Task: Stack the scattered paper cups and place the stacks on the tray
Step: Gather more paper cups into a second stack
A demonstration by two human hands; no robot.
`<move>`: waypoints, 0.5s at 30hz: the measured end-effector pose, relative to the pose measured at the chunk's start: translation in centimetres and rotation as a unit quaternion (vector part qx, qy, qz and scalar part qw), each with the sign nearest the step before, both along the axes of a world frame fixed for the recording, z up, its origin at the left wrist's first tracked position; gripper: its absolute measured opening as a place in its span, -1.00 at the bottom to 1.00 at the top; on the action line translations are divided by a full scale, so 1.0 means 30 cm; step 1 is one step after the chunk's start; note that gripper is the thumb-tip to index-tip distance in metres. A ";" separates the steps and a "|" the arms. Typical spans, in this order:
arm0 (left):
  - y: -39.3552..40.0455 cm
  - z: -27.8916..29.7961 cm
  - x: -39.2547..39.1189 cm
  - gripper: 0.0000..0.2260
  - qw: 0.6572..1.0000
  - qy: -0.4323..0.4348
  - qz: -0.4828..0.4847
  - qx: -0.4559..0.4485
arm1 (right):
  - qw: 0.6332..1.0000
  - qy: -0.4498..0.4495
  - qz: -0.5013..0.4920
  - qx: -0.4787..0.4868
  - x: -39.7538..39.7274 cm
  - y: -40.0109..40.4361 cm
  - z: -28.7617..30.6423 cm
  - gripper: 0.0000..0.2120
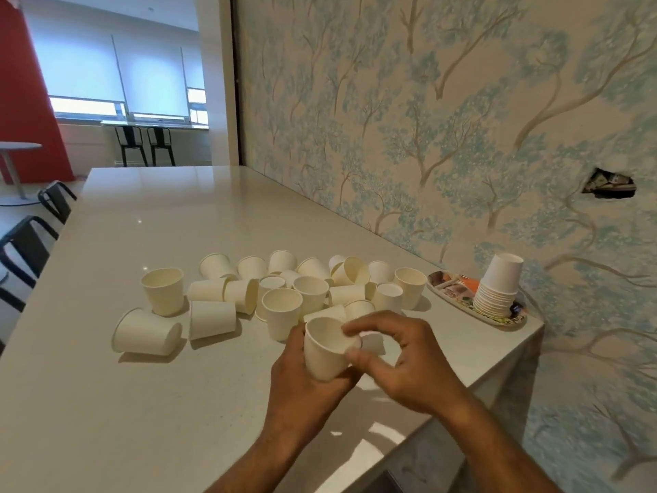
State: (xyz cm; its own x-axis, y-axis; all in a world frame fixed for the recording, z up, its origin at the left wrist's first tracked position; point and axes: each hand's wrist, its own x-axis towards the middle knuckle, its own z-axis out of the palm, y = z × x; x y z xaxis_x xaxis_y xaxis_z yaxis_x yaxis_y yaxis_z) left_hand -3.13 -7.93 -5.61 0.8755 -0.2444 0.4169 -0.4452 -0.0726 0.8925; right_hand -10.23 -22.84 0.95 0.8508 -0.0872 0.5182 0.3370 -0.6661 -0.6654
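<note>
A: Two hands, both busy near the front of the table [106, 403]. The left hand [302, 382] wraps its fingers round an upright paper cup [325, 354], mouth up, lifted just above the tabletop.

B: And the right hand [409, 364]?

A: It meets the same cup from the right side. Its fingers are curled, with a fingertip at the rim and the thumb against the cup's wall. A second white cup [373, 343] shows between those fingers, but blur keeps me from telling how it is held.

B: Where are the rest?

A: Many loose cups [284, 290] lie clustered in the middle of the table, beyond the hands: some upright, some tipped on their sides, several touching. One upright cup [163, 290] stands at the left edge of the cluster, with a fallen cup [145, 332] lying on its side just in front of it.

B: And the tray?

A: A patterned oval tray [458, 286] sits at the table's far right corner, next to the tree-patterned wall [426, 119]. One stack of cups [497, 286], mouths down, stands on its near end, leaning slightly.

B: Anything else?

A: Dark chairs [28, 243] along the table's left side.
</note>
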 end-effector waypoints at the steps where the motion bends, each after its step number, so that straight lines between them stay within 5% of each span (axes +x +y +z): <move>1: 0.017 -0.004 0.005 -0.36 1.000 0.007 0.013 0.005 | 0.999 0.000 -0.025 0.038 0.032 -0.018 -0.005 -0.82; 3: 0.044 -0.013 0.017 -0.31 0.999 0.022 0.033 0.017 | 0.992 0.015 -0.104 0.077 0.115 -0.062 -0.022 -0.84; 6: 0.060 -0.024 0.028 -0.26 0.998 0.040 0.044 0.025 | 0.978 0.084 -0.189 0.000 0.235 -0.124 -0.055 -0.74; 12: 0.057 -0.063 0.047 -0.26 0.996 0.083 0.031 0.018 | 0.929 0.246 -0.180 -0.208 0.327 -0.151 -0.089 -0.33; 15: 0.055 -0.070 0.050 -0.23 0.995 0.091 0.030 0.019 | 0.926 0.235 -0.190 -0.228 0.322 -0.146 -0.095 -0.37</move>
